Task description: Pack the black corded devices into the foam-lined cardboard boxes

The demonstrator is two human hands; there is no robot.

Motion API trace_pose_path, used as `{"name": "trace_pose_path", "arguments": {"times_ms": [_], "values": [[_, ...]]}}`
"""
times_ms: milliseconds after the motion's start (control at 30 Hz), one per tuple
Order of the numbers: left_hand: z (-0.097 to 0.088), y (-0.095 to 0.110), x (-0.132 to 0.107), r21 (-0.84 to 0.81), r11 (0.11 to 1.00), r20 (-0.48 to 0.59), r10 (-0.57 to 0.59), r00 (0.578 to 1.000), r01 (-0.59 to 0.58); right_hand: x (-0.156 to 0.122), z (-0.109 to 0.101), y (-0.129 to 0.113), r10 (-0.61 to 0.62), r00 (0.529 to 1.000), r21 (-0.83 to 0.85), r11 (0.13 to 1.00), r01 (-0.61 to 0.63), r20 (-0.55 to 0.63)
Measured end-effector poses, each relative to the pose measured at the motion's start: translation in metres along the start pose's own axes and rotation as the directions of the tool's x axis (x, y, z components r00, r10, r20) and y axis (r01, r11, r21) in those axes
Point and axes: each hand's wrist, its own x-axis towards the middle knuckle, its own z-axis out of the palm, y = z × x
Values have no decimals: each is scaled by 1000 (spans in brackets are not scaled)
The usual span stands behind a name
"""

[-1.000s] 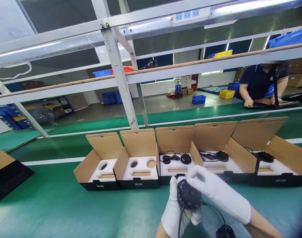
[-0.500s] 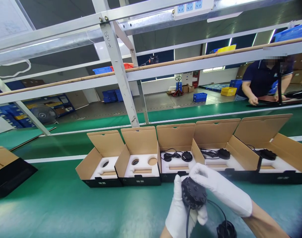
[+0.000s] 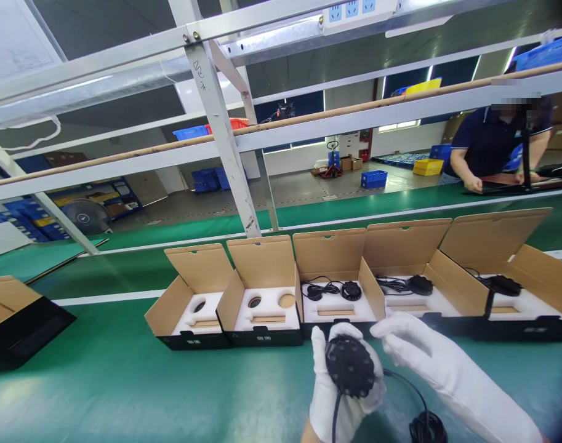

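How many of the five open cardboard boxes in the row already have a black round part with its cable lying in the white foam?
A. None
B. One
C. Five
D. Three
D: the three boxes on the right each hold a black part, while the two left boxes show only bare foam cut-outs.

Gloved left hand (image 3: 338, 394) cradles a round black device (image 3: 349, 368); gloved right hand (image 3: 419, 347) hovers just beside it, fingers spread; five open cartons (image 3: 262, 289) line the green belt (image 3: 124, 381) behind.
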Motion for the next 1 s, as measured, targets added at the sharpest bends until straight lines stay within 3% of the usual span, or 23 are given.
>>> {"name": "trace_pose_path", "arguments": {"times_ms": [100,167,200,267,333,367,433,533,633,733,833,933,1000], "values": [[0,0,-1,70,997,-77,29,997,-24,-6,0,8,19,1000,-26,999,-20,-11],[-6,0,-1,308,942,-136,185,973,-136,-9,0,18,43,999,-38,998,-44,-27],[-10,-1,0,478,853,-120,299,947,-209,-10,1,23,48,998,-38,998,-49,-32],[-18,-5,2,744,550,13,555,832,-378,-12,2,34,35,999,-22,999,-35,-9],[-25,-12,6,837,260,149,739,657,-482,-14,6,42,9,999,15,1000,-10,49],[-26,-16,7,846,168,188,794,578,-506,-15,9,44,2,997,36,999,-4,79],[-26,-24,8,854,78,221,840,495,-514,-16,15,46,-6,994,70,998,-2,113],[-20,-33,4,865,56,202,871,449,-498,-16,21,45,-4,996,60,998,-1,93],[-13,-37,-6,889,149,83,877,473,-433,-14,19,47,-25,997,82,996,19,73],[-5,-33,-18,906,225,21,824,567,-359,-11,13,54,-95,986,340,940,43,140],[0,-25,-29,921,240,17,763,647,-307,-10,15,66,-185,970,629,776,47,155],[0,-18,-34,934,231,14,739,673,-273,-9,27,77,-171,977,821,571,-8,128],[-2,-15,-35,937,213,37,725,688,-275,-7,36,80,-135,979,866,495,-64,150]]}}
